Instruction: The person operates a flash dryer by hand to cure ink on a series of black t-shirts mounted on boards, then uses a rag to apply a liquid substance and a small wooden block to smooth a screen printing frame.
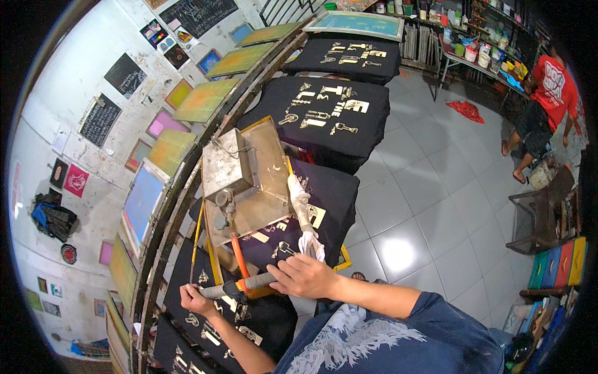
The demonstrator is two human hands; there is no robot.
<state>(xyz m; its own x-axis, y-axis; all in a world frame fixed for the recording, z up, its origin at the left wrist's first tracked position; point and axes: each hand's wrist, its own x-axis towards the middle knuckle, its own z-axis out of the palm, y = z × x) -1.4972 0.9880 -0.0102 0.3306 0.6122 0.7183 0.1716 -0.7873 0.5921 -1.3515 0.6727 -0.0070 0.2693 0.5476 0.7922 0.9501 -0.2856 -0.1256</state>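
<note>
My left hand (198, 301) is closed around the left end of a grey wrapped handle bar (257, 282). Fingers of my right hand (306, 277) curl over its other end. Beyond the bar is a flat metal panel (268, 156) with yellow edges, carrying a metal box (227, 161). An orange hose (239, 254) runs from a fitting beside the box down to the bar. A pole wrapped in white cloth (299, 202) stands along the panel's right side. Under the panel lies a black printed shirt (336, 193), partly hidden by it.
More black shirts with pale prints (330, 115) lie along the curved rail (177, 206). A framed blue screen (358, 25) rests at the far end. Yellow-orange boards (205, 100) line the wall side. A person in a red shirt (554, 87) stands by a table of tubs (473, 56).
</note>
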